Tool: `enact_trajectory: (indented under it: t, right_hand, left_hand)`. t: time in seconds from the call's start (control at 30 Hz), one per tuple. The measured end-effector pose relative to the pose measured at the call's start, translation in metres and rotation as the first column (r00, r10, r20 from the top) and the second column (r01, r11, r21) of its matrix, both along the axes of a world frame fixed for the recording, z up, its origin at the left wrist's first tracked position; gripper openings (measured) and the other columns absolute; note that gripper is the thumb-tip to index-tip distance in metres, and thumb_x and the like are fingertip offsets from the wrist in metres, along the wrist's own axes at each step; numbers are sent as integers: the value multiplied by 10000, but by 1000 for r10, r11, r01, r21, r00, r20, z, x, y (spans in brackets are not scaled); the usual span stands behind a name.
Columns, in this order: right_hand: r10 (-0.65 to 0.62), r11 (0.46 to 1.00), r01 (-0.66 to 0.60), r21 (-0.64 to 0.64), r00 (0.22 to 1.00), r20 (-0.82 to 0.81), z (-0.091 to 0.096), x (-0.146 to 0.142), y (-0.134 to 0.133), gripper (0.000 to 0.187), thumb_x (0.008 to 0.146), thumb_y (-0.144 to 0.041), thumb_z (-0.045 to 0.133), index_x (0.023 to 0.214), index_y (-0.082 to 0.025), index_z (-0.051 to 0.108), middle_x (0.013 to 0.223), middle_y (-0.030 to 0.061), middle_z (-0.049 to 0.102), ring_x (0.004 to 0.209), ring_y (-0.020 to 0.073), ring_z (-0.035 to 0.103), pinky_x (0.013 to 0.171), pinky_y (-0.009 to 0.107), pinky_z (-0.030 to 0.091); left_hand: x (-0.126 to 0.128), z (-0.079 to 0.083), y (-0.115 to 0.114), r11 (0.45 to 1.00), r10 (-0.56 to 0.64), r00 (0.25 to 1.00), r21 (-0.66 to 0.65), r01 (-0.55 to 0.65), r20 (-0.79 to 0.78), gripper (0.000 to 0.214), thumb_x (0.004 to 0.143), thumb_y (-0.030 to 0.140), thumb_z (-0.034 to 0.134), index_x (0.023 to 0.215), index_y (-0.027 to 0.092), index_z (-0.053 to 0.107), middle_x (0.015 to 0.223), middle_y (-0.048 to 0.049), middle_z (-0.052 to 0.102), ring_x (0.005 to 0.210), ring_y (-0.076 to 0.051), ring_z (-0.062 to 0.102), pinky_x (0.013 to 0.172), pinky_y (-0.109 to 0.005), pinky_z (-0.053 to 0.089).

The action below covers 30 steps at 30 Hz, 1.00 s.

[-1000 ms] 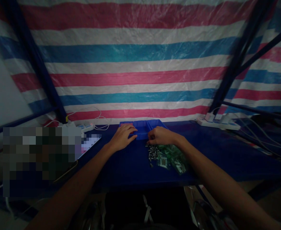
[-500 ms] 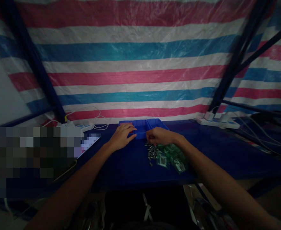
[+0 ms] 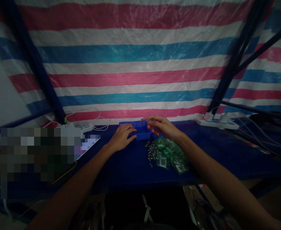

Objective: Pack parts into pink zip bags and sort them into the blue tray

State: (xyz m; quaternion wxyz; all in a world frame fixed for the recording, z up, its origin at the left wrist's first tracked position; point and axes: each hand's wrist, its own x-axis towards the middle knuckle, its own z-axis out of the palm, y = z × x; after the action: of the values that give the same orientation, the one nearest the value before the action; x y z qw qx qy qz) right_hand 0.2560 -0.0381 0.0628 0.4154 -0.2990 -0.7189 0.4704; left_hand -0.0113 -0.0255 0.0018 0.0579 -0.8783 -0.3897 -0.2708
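My left hand (image 3: pixel 123 138) lies over the front left of the small blue bins (image 3: pixel 142 135), its fingers stretched out and thumb apart. A reddish bin (image 3: pixel 125 123) shows just behind those fingers. Above the right part of the bins is my right hand (image 3: pixel 163 127), index finger extended and the others bent, with gaps between them. I make out nothing held in it. In front of the bins lies a loose pile of small metal screws (image 3: pixel 152 150). Beside the pile are green-tinted plastic bags (image 3: pixel 172 151) with small metal parts inside.
A blue table (image 3: pixel 126 166) carries everything. White power strips with cables stand at the back left (image 3: pixel 85 127) and right (image 3: pixel 217 123). A pixelated area with a bright screen (image 3: pixel 89 143) is on the left. Behind hangs a striped plastic sheet (image 3: pixel 135 76) between blue metal posts.
My right hand has risen from beside the screw pile to above the bins, and its fingers have spread from a closed shape. My left hand has stayed in place.
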Motion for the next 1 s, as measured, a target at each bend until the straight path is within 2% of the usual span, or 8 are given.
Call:
enact_trajectory:
  t: [0.1,0.2,0.5,0.63,0.73,0.83,0.9,1.0]
  right_hand:
    - [-51,998,47,-32,993,-111,-2,1,5,253,913,-433,714,1112,-283,759,1053,64,713,713,147,589,486,263,407]
    - [-50,995,32,-93,981,-189,-3,1,8,263,896,-421,740,1119,-282,753,1076,70,710,750,159,622,489,258,420]
    - [-33,986,-11,-166,965,-261,-8,-4,9,385,860,-424,764,1199,-243,733,1059,75,724,741,149,634,498,230,438]
    - [-68,988,28,-150,962,-266,-11,-7,11,386,862,-419,761,1203,-244,719,1076,73,720,721,137,624,497,235,415]
    - [-135,990,120,-77,959,-251,-15,-9,15,364,854,-456,760,1139,-241,688,1045,64,718,694,135,624,502,248,407]
    - [-235,965,250,80,958,-167,-20,-9,20,352,857,-489,739,1080,-239,631,955,42,697,664,151,619,518,270,426]
    - [-316,915,328,236,945,-89,-23,-8,21,333,880,-483,713,1083,-240,611,935,40,678,693,170,621,564,295,457]
    - [-433,802,381,461,902,8,-26,-7,19,267,929,-431,676,1097,-237,604,954,58,674,818,210,637,700,341,489]
  left_hand:
    - [0,-1,1,1000,-1,1000,4,1,-1,333,1041,402,591,1336,261,655,1432,-74,632,1403,-281,516,1188,-502,395]
    - [-1,-2,1,1000,0,1000,6,0,-2,336,1040,400,594,1337,257,656,1439,-77,629,1406,-281,515,1194,-508,392]
    - [0,-1,1,1000,-4,1000,6,4,7,332,1038,406,590,1327,259,659,1432,-78,634,1399,-284,521,1183,-508,403]
    - [0,-1,1,1000,2,1000,5,-2,4,325,1037,398,597,1323,256,663,1424,-76,640,1401,-283,518,1185,-500,401]
    - [0,-1,0,1000,6,1000,3,-6,3,325,1036,396,604,1323,256,663,1430,-73,637,1408,-281,512,1192,-495,392]
    - [0,-1,0,1000,4,1000,3,-4,5,325,1041,400,594,1328,260,657,1433,-72,633,1399,-278,518,1189,-498,391]
    - [0,-1,0,1000,1,1000,4,-1,5,327,1044,404,586,1333,263,651,1432,-70,632,1399,-277,518,1188,-500,390]
    - [0,-2,1,1000,5,1000,1,-5,3,330,1043,410,590,1332,263,652,1433,-72,632,1412,-280,506,1193,-503,387]
